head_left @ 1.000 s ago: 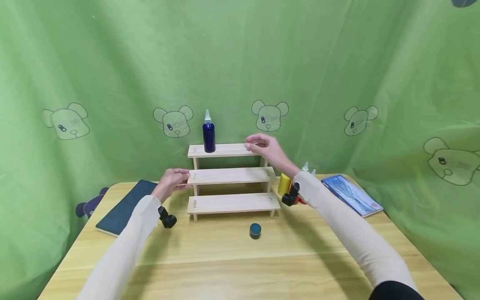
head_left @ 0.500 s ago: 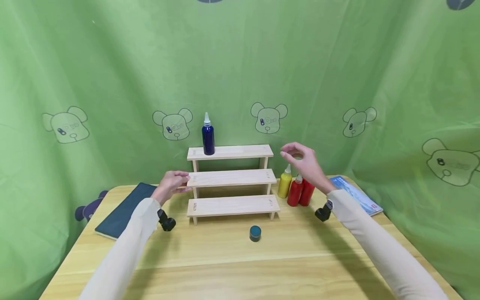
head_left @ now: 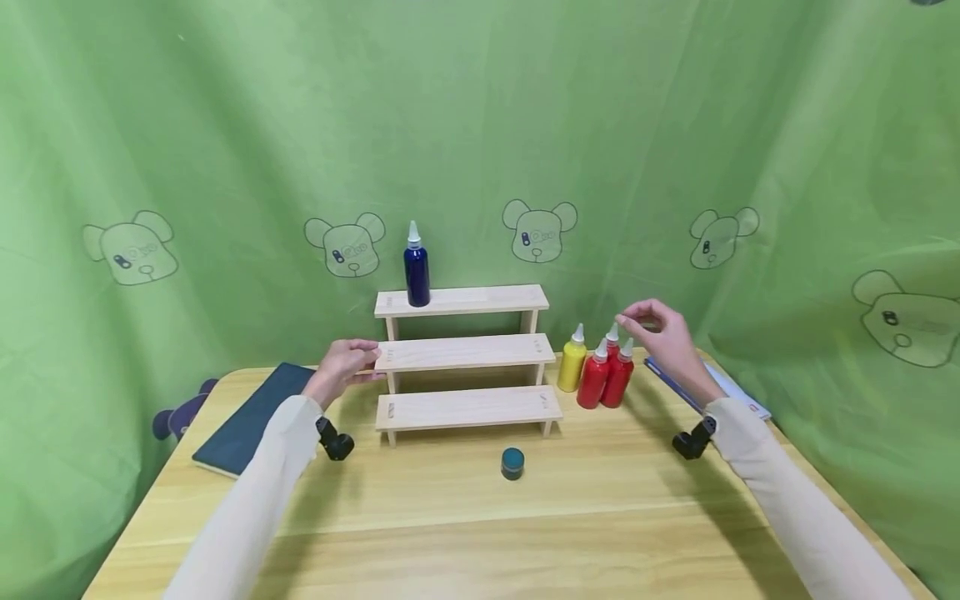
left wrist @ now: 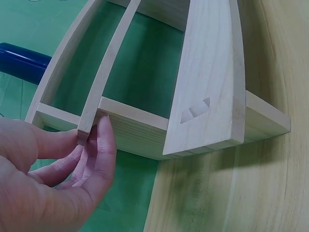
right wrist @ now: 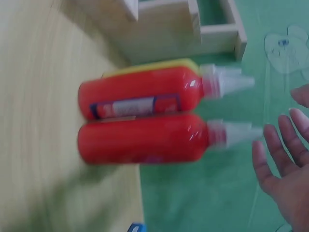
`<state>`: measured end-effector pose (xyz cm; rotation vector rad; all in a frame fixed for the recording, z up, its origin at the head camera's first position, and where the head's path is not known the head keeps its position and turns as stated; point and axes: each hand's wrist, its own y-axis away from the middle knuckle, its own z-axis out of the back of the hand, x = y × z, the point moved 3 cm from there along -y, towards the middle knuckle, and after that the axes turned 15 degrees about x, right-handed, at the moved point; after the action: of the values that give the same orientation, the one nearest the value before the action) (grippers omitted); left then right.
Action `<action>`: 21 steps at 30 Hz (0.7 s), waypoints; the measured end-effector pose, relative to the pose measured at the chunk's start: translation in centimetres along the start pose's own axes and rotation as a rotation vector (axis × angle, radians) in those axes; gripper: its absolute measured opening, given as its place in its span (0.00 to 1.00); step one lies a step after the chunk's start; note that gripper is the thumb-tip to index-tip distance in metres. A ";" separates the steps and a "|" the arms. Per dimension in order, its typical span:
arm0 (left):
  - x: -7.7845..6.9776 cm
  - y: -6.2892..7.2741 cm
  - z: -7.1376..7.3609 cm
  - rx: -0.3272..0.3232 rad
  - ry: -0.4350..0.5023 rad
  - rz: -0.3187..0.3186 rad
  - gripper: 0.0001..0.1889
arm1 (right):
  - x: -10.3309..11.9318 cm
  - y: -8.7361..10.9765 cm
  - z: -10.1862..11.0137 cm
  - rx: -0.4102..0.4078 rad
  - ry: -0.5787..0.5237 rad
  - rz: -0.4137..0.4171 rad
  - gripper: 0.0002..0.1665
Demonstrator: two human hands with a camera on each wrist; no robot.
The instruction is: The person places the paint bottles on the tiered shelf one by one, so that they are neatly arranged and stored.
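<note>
Shelf [head_left: 468, 407]: as it stands at mid-frame on the table [head_left: 450, 533], three tiers [head_left: 461, 354] stepping up towards the rear, it looks stiff and fairly light for its bulk; best held by both ends of a board, since a one-sided pull could twist it
Tiers: pale wood, smooth, matt and lightly grained, flat with square edges, joint marks showing near the ends
Dark book [head_left: 255, 417]: flat and plain-covered, left side of the frame
Left hand [head_left: 343, 364]: left of centre, fingers and thumb pinching the left end of the middle tier
Right hand [head_left: 667, 346]: right of centre, fingers loosely bent and holding nothing, tips close by the nozzles [right wrist: 244, 134]; contact cannot be told
Red bottles [head_left: 592, 382]: three, upright, bunched right of centre; glossy rounded cylinders, probably soft plastic, squeezable and a little slippery; grasp round the mid-body, gently, as a hard squeeze might force out contents
Yellow bottle [head_left: 572, 367]: same build, just left of the reds
Blue bottle [head_left: 416, 275]: dark, shiny, upright on the top tier's left end
Jar [head_left: 512, 463]: squat, round, teal on top, lower centre; probably rigid, suited to fingertips round its side
Nozzles: translucent whitish cones, likely firm but too thin for a sure hold
</note>
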<state>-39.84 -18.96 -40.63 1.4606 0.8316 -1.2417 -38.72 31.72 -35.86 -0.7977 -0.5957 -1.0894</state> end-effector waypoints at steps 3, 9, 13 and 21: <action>-0.1 0.0 0.0 -0.005 0.000 -0.002 0.23 | -1.2 0.5 0.5 0.029 0.041 -0.053 0.24; -0.1 -0.1 -0.1 -0.003 0.003 -0.007 0.23 | -3.3 1.2 0.8 0.145 0.115 -0.129 0.30; 0.0 -0.1 -0.1 -0.003 -0.001 -0.010 0.23 | -4.4 1.4 0.3 0.218 0.158 -0.086 0.25; -0.2 0.1 -0.1 -0.002 -0.006 -0.009 0.23 | -5.2 1.9 -0.4 0.198 0.154 0.010 0.15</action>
<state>-39.74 -18.83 -40.44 1.4522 0.8360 -1.2511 -38.79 34.67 -40.62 -0.5391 -0.5585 -1.0536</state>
